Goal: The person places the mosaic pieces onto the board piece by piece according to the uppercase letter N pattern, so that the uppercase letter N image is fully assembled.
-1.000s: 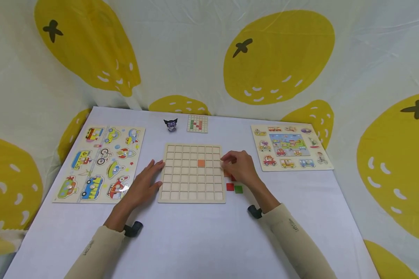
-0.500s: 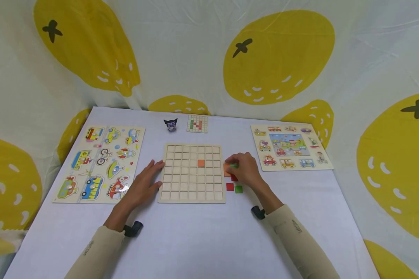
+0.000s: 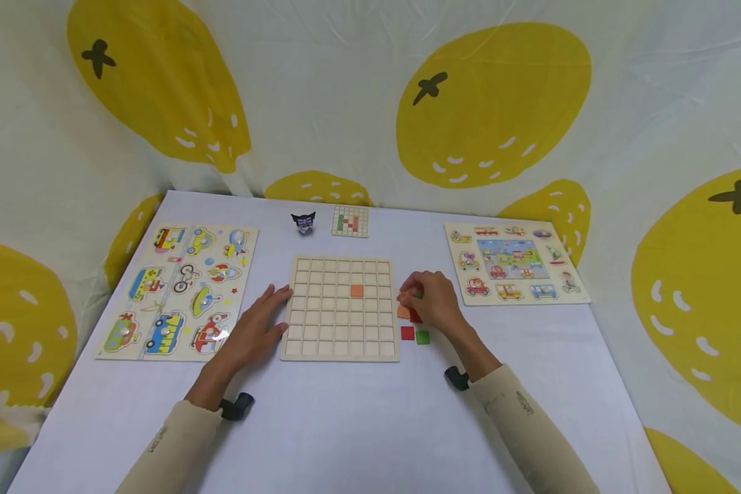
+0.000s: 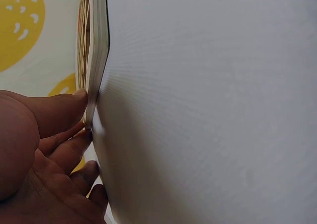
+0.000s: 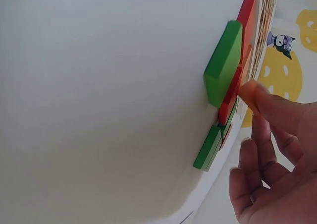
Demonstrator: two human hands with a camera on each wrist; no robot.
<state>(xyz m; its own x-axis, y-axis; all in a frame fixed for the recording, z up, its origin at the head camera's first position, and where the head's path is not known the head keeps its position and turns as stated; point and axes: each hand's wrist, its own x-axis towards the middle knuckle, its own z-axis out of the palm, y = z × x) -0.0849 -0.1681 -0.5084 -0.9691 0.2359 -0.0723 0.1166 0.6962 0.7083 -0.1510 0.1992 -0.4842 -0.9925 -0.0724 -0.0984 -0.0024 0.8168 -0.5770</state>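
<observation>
The person's right hand [image 3: 432, 298] is pinching a small, plain, bright orange tile [image 5: 250, 94], apparently square though the fingers are partly hiding it, just beside the right edge of a square, pale wooden grid board [image 3: 339, 322]. Flat red tiles [image 3: 407, 333] and green tiles [image 3: 422, 337] are lying close by. The left hand [image 3: 256, 329] is touching the board's left edge, fingers loosely spread. A second orange tile [image 3: 357, 291] is sitting in one cell.

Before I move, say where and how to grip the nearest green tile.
Probably pinch the green tile by its near and far edges, from the right: it lies flat, a red tile close on its left, its right side open.
</observation>
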